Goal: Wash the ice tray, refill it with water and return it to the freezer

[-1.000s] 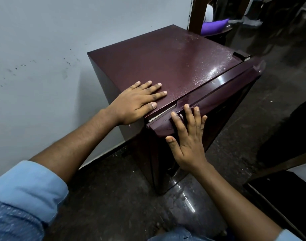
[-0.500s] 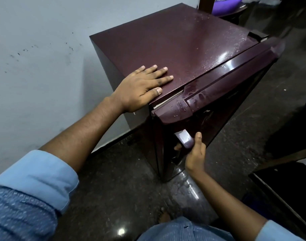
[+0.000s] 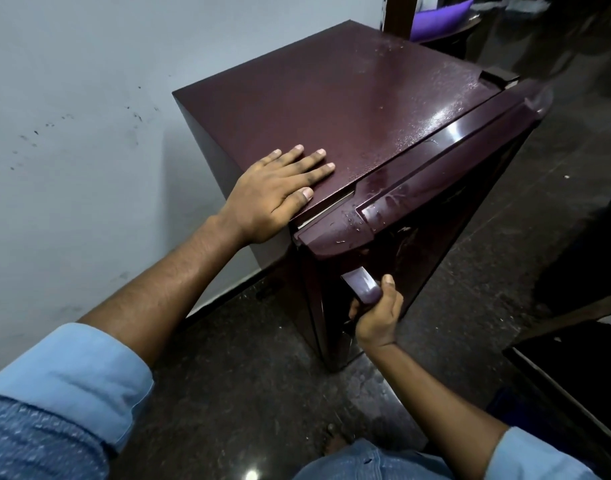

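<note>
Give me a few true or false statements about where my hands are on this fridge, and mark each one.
1. The left hand lies flat on the fridge top. True.
2. The right hand rests on the fridge top too. False: it grips the door handle on the front.
3. Water droplets sit on the door's top edge. True.
4. The person wears red sleeves. False: the sleeves are light blue.
5. The fridge stands beside a pale wall. True.
</note>
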The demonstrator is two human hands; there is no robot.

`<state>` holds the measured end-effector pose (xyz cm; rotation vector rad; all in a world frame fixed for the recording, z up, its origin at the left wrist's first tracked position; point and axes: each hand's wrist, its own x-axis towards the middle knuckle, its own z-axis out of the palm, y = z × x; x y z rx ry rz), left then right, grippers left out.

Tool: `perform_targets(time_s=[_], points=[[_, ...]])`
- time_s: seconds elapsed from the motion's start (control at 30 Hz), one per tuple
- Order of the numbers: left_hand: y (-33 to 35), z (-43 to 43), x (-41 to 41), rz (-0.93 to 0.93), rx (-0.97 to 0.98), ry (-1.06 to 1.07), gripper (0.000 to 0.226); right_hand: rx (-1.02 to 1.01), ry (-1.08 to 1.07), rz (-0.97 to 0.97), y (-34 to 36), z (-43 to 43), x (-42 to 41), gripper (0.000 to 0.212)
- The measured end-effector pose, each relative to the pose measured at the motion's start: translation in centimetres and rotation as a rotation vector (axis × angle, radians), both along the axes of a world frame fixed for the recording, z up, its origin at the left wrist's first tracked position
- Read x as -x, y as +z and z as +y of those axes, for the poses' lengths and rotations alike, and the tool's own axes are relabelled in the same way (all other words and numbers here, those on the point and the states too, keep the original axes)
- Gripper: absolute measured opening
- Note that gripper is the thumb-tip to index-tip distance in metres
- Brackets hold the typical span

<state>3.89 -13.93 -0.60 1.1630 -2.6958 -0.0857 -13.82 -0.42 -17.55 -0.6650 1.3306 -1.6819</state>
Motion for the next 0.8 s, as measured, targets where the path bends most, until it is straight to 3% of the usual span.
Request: perform_targets(time_s=[0.37, 0.53, 0.63, 0.73, 0.8], points=[[-0.3, -0.3, -0.3, -0.001, -0.004, -0.021, 0.055, 0.004, 0.093, 0.148, -0.8, 0.4, 1.6, 0.076], [-0.4, -0.4, -0.4, -0.011, -0.032, -0.011, 0.055, 0.024, -0.039, 0.344, 1.7, 0.0, 3.3, 0.056], [-0.1, -0.3, -0.1, -0.010, -0.068, 0.025, 0.055, 0.097, -0.013, 0.436, 4.0, -0.6, 4.4, 0.059], [0.2, 0.3, 0.6, 0.048, -0.144, 0.094, 0.061, 0.221, 0.062, 0.656, 6.1, -1.1, 6.0, 0.041], [0.8, 0.9, 1.8, 0.123, -0.224, 0.173, 0.069, 0.239, 0.085, 0.915, 7.6, -1.0, 6.7, 0.025]])
